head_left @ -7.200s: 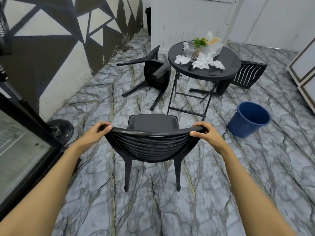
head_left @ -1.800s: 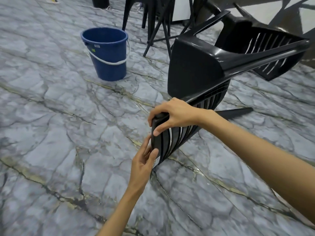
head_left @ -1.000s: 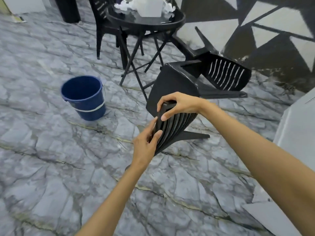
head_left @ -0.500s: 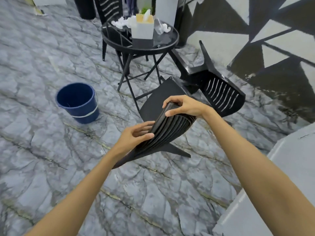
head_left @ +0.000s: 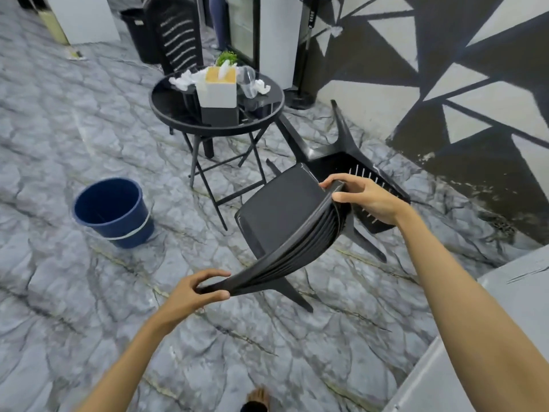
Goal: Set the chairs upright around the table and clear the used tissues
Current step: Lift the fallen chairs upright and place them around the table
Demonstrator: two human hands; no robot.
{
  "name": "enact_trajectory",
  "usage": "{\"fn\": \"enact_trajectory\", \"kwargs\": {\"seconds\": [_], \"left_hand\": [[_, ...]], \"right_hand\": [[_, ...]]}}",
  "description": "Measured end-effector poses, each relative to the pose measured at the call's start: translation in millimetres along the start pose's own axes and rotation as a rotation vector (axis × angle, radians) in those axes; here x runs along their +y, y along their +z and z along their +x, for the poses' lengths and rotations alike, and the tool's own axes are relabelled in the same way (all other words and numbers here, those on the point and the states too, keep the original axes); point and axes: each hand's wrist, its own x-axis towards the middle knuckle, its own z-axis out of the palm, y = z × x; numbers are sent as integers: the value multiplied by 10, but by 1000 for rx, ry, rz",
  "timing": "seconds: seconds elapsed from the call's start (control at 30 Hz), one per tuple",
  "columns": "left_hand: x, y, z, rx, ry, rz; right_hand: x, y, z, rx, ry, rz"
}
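L hand [head_left: 194,291] & R hand [head_left: 367,202] both curl round the chair [head_left: 279,209] back. Prob. light, stiff plastic; good grip there.

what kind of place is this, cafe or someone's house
Most likely a small cafe or snack-shop seating corner, though I can't be sure. Clues: a round black table with a tissue box and crumpled tissues on it, matching black plastic chairs, and a wall painted in bold triangles.
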Motion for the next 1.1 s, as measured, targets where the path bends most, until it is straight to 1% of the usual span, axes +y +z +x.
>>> {"fn": "enact_trajectory", "kwargs": {"seconds": [0.1, 0.27, 0.4, 0.47, 0.63, 0.7, 0.8, 0.9, 1.1], "left_hand": [[124, 151, 180, 25, 20, 7], [295, 335, 399, 132, 59, 35], [397, 599, 572, 204, 41, -27], [459, 855, 679, 278, 43, -89], [633, 1564, 1043, 560, 101, -342], [763, 1753, 1172, 627, 115, -378], [950, 1902, 1362, 666, 127, -356], [1171, 1871, 1576, 680, 159, -318], [1485, 1718, 1906, 585, 188, -276]], "right_hand": [[94, -282, -17, 29, -2, 68], [281, -776, -26, 80, -20, 146], [484, -1245, 15, 83, -34, 171], [589, -1484, 40, 68, -25, 180], [889, -2045, 81, 9, 35, 217], [1005, -2216, 85, 9, 47, 250], [1150, -2406, 100, 46, 27, 299], [1260, -2505, 87, 101, 8, 355], [1494, -2490, -73, 248, 2, 449]]}}
